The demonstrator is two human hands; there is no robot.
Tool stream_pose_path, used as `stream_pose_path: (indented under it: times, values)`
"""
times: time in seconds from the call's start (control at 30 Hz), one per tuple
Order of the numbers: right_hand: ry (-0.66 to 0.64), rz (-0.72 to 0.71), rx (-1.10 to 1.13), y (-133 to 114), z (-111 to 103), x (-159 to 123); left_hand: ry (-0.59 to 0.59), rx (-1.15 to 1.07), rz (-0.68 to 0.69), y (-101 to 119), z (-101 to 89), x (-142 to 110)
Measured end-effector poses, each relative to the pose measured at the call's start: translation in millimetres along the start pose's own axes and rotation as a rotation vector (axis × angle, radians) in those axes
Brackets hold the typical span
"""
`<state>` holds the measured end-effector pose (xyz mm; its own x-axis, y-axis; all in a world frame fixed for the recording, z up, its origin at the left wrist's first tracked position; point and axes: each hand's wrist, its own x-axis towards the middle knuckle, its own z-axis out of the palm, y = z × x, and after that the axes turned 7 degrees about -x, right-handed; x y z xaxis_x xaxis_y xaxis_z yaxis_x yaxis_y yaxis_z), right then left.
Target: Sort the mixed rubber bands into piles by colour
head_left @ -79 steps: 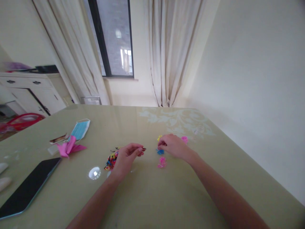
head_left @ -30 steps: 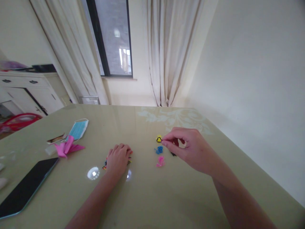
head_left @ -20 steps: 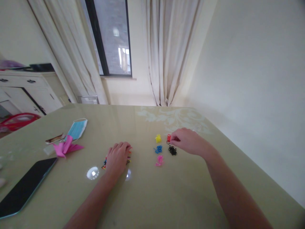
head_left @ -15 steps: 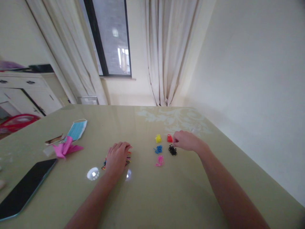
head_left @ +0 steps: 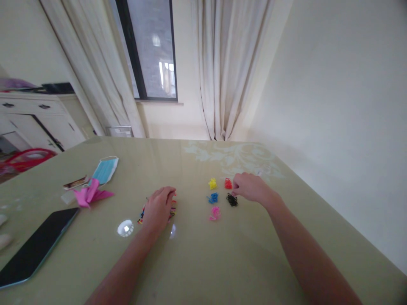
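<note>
The black bands (head_left: 232, 200) lie on the desk (head_left: 197, 262), near the red bands (head_left: 228, 183). At their edge my right hand (head_left: 249, 186) has bent fingers; whether it grips one, I cannot tell. My left hand (head_left: 157, 209) covers the mixed pile (head_left: 173, 210), its grip hidden. I should move the right fingertips low and lightly, so the two heaps do not mix

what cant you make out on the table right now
- Head view: middle of the mixed pile, hidden under the left hand.
- Head view: whether the right hand holds anything, its fingertips too small and turned away.
- Head view: full shape of the dark tablet and pale things, cut by the left edge.
</note>
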<state>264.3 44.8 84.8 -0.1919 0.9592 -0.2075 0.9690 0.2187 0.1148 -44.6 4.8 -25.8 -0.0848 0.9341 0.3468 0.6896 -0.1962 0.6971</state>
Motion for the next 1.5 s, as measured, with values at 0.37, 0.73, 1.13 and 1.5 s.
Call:
stream_pose_path:
  times: [0.37,0.73,1.13,1.5]
  values:
    - [0.351,-0.451,0.411,-82,11,-14,-0.218,-0.767,-0.254,25,-9.9,0]
    - [0.414,-0.512,0.473,-87,12,-16,-0.267,-0.698,-0.247,36,-11.5,-5]
    - [-0.049,-0.566,1.219,-29,-37,-46,-0.236,0.300,0.009,0,-6.7,-1]
    - [0.121,-0.466,0.942,-11,-33,-31,-0.250,0.337,0.028,6,-4.4,-2]
